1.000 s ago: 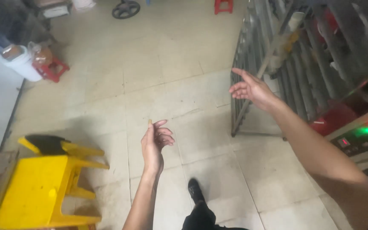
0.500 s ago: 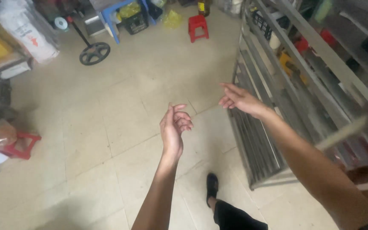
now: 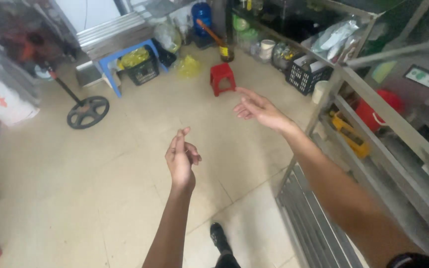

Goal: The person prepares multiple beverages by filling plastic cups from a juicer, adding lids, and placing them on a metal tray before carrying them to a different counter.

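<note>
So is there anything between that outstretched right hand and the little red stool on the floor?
Nothing visible does. The right hand is open and empty in the air, and only bare tiled floor shows between it and the red stool. The metal rack stands off to the side.

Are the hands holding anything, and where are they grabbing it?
Nothing is held. The left hand is loosely curled and empty; the right hand is open with fingers spread, above the floor.

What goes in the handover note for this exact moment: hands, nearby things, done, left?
Left hand: empty, fingers loosely curled, raised over the tiled floor.
Right hand: empty, open, stretched forward beside the metal rack.
Nearby: red stool ahead on the floor, black crate at the rack's end, yellow tool on a lower shelf.
Done: nothing held. Left: nothing touched yet.
</note>
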